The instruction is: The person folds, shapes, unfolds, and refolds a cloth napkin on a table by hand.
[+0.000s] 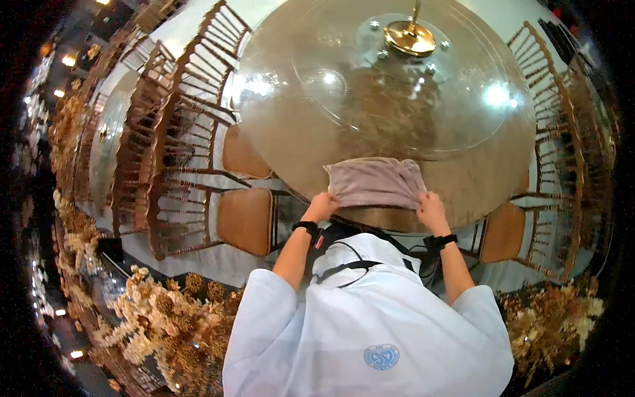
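Observation:
A mauve cloth (377, 182) lies spread and a little wrinkled at the near edge of a round glossy table (284, 132). My left hand (321, 206) pinches its near left corner, fingers closed on the fabric. At the near right corner, my right hand (431, 208) grips the cloth the same way. Between the two hands the near edge of the cloth is stretched fairly straight. Both wrists wear black bands.
A clear turntable (456, 126) sits on the table, with a gold stand (410, 38) at its centre. Chairs with brown seats (245, 221) and spindle backs flank both sides. Dried flowers (178, 317) fill the space behind me at left and right.

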Action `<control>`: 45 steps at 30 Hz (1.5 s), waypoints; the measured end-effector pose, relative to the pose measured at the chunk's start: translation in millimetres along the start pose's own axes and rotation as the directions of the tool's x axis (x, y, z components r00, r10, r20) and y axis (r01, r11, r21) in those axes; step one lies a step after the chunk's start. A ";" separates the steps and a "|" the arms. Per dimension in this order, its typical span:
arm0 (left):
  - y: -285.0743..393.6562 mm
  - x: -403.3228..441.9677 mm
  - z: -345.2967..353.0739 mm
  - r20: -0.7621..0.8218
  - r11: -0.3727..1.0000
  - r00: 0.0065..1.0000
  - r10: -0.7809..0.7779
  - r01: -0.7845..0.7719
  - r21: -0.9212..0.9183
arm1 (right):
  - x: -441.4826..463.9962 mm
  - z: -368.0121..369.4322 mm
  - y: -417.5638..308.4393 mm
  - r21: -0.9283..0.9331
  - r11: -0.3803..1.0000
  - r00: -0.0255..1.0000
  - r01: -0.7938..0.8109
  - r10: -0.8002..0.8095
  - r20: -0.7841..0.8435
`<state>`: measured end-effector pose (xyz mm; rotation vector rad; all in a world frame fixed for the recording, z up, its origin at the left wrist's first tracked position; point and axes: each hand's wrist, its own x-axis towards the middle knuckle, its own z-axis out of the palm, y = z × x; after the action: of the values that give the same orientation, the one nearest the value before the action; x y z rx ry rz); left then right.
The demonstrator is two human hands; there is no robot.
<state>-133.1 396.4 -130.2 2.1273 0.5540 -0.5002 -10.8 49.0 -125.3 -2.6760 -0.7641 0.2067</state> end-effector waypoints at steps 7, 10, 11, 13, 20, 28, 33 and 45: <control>-16.9 -40.8 20.1 -0.035 0.990 0.999 -0.032 0.027 -0.136 | 19.2 9.0 9.8 0.004 0.999 0.995 0.033 -0.034 0.094; -23.1 -45.6 35.7 -0.069 0.994 0.992 0.107 -0.106 0.025 | 25.1 9.4 14.3 0.050 0.999 0.991 0.014 -0.021 0.132; -26.4 -46.5 41.1 -0.132 0.987 0.979 0.154 -0.147 0.064 | 22.7 12.4 14.4 0.034 0.999 0.996 0.021 -0.024 0.090; -31.4 -45.7 47.7 -0.157 0.995 0.982 0.103 -0.100 0.029 | 16.8 23.5 16.5 0.018 0.999 0.999 0.027 -0.028 0.045; -33.5 -71.6 44.3 -0.047 0.993 0.999 -0.004 -0.002 -0.115 | -22.2 21.1 7.5 -0.042 0.999 0.999 0.025 -0.023 0.048; -56.9 -107.0 77.2 -0.062 0.999 0.997 0.048 -0.047 0.010 | -57.7 21.4 -0.3 -0.131 0.964 0.972 0.232 -0.225 0.070; -41.0 -115.5 64.7 -0.345 0.962 0.909 0.233 -0.163 0.221 | -41.6 11.7 8.2 -0.039 0.934 0.932 0.355 -0.351 0.084; 135.9 -118.5 16.0 -0.568 0.929 0.744 0.352 -0.353 0.114 | 26.8 -139.2 72.2 0.363 0.888 0.959 0.282 -0.256 -0.120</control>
<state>-158.0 286.4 11.3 2.3032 0.4535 0.3925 78.9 -34.4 -23.9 -2.1766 -0.9556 0.1685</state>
